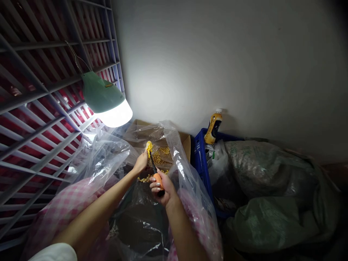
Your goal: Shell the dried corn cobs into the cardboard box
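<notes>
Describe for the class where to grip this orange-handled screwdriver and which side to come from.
Grip the orange handle from the near side, as the right hand does: it is the thick part, whereas the thin black shaft slants away toward the corn cob.

Head-worn camera; facing forward, downward

A yellow corn cob (148,149) touches the black shaft of an orange-handled screwdriver (158,181).
</notes>
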`<state>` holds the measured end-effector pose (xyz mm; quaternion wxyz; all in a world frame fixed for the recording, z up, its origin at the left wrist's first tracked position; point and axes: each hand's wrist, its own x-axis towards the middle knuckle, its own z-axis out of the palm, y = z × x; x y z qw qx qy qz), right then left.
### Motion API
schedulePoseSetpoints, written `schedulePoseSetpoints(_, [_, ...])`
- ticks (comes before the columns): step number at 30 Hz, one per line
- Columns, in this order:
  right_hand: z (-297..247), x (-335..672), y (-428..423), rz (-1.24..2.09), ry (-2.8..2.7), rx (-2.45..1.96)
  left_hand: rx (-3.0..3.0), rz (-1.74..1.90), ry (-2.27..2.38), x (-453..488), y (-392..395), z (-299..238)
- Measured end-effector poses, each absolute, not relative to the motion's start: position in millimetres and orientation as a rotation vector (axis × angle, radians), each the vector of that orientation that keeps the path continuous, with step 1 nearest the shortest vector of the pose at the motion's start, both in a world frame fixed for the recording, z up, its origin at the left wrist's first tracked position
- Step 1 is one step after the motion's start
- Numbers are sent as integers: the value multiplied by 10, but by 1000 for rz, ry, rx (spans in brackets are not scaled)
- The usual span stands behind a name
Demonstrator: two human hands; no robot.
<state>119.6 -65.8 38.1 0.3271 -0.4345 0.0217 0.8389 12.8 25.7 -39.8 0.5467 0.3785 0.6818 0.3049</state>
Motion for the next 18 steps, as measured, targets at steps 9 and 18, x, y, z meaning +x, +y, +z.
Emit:
schedulePoseSetpoints(9, [261,929,-736,1708,-493,-1443,613,837,1539,190,275,-292])
schedulePoseSetpoints(18, [220,1110,-758,1449,-1114,-1870,751,766,1529,168,267,-288])
